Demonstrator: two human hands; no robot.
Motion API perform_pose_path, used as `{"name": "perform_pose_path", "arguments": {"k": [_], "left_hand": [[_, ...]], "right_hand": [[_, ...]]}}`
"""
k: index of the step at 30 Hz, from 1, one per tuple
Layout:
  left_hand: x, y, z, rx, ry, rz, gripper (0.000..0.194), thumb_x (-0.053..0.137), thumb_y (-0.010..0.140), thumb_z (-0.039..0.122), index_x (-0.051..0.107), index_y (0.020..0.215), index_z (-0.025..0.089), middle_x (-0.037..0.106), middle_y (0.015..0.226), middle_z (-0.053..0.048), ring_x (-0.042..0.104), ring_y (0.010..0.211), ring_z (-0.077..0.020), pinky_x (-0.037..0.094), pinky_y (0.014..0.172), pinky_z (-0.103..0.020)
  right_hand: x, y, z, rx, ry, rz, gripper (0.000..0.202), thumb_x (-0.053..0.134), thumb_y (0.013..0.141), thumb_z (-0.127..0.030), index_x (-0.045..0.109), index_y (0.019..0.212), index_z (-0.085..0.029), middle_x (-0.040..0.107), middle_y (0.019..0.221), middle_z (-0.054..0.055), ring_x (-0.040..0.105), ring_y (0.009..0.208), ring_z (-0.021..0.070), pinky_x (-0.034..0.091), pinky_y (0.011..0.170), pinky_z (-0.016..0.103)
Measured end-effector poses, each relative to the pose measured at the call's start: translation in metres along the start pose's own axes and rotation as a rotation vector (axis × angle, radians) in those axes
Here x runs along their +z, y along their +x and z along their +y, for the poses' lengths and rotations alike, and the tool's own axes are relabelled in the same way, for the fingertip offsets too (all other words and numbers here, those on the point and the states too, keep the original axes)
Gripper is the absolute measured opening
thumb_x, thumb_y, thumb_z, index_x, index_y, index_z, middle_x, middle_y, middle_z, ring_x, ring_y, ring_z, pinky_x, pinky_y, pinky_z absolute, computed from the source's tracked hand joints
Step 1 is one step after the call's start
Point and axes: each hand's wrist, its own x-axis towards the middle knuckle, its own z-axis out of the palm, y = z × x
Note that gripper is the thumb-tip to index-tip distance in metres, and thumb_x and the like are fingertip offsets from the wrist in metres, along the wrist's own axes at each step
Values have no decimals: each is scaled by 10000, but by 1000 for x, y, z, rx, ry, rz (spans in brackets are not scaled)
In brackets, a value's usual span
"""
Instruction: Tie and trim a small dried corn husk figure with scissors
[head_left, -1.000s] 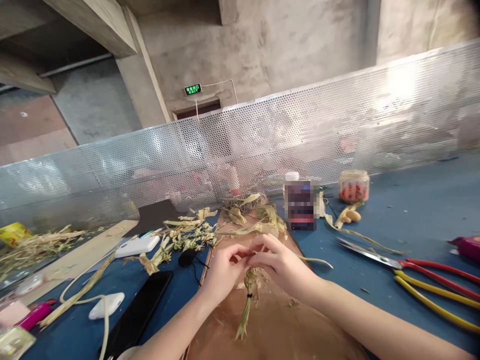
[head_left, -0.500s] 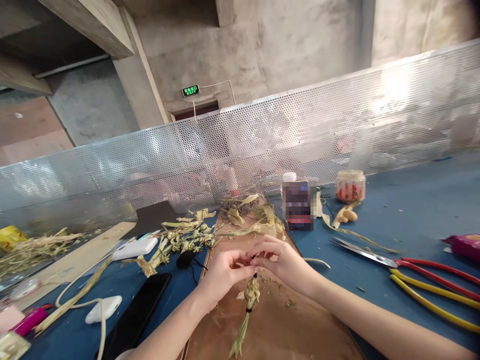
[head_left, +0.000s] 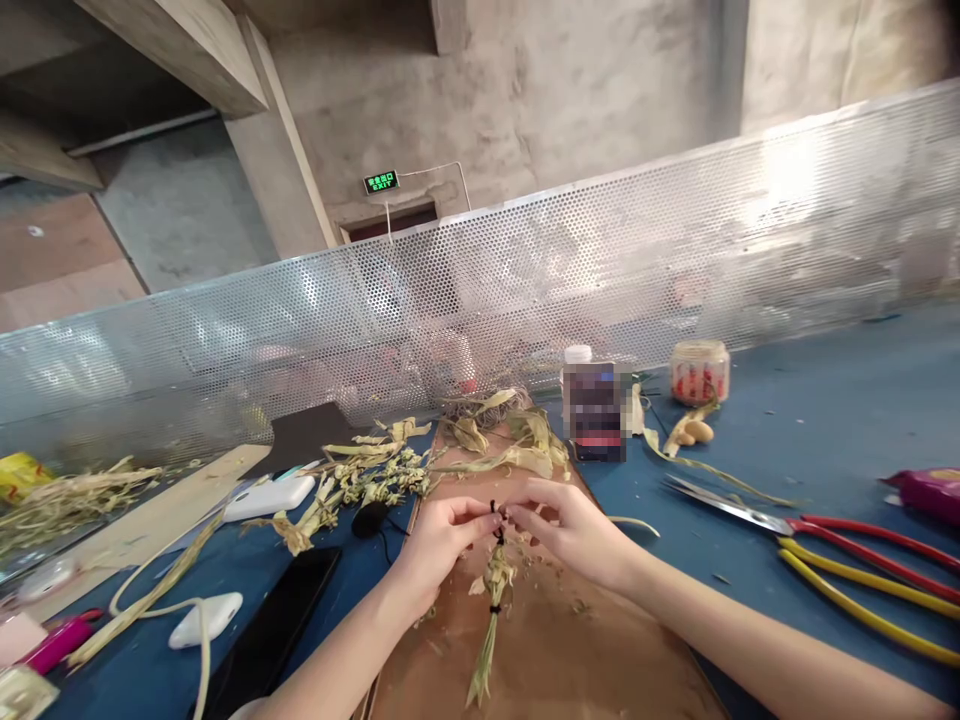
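A small bundle of dried plant stems (head_left: 495,580) hangs over the brown board (head_left: 585,650), tied with black bands at its top and lower down. My left hand (head_left: 448,540) pinches the black tie at the top of the bundle from the left. From the right, my right hand (head_left: 566,525) pinches at the same tie, its fingertips almost meeting those of my left hand. A short black end sticks up between the fingertips.
Dried flowers (head_left: 382,470), a black phone (head_left: 277,630) and a white case (head_left: 206,620) lie to the left. Behind are husks (head_left: 525,440), a blurred dark box (head_left: 596,410) and a jar (head_left: 700,372). Red-handled scissors (head_left: 780,520) and yellow handles (head_left: 862,600) are at right.
The fingertips have drawn slightly apart, showing more of the black tie. The bundle's lower end has swung a little to the right and up.
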Motion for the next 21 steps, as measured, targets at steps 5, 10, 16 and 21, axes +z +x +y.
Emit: {"name": "perform_pose_path", "arguments": {"k": [5,10,16,21], "left_hand": [[-1,3,-4,11,-13,-15,246,670,671,333,695,840,156,631,736,-26,461,645,-116,319,582,-222],[-2,2,-4,10,4,-27,268,649,687,363,697,865,168,645,772,-36,487,676,-130,328,582,-222],[0,2,-2,23,-11,-23,260,669,658,377,683,782,149,635,764,-43,495,666,-136,340,579,-222],[-1,4,-6,5,-65,-25,275,685,647,366,686,802,139,638,764,-49,502,662,-132,353,591,-226]], "right_hand": [[2,-1,3,-68,-111,39,128,544,804,-266,649,866,-225,619,769,-4,529,648,101,417,571,221],[6,0,8,-113,-198,123,115,540,813,-253,642,770,-219,606,703,-14,512,646,103,401,591,228],[11,-3,3,-24,-239,129,107,550,789,-261,589,715,-195,575,674,-14,490,588,100,389,542,226],[16,-6,4,-142,-355,41,112,505,815,-210,615,800,-200,561,725,3,507,659,114,399,595,233]]}}
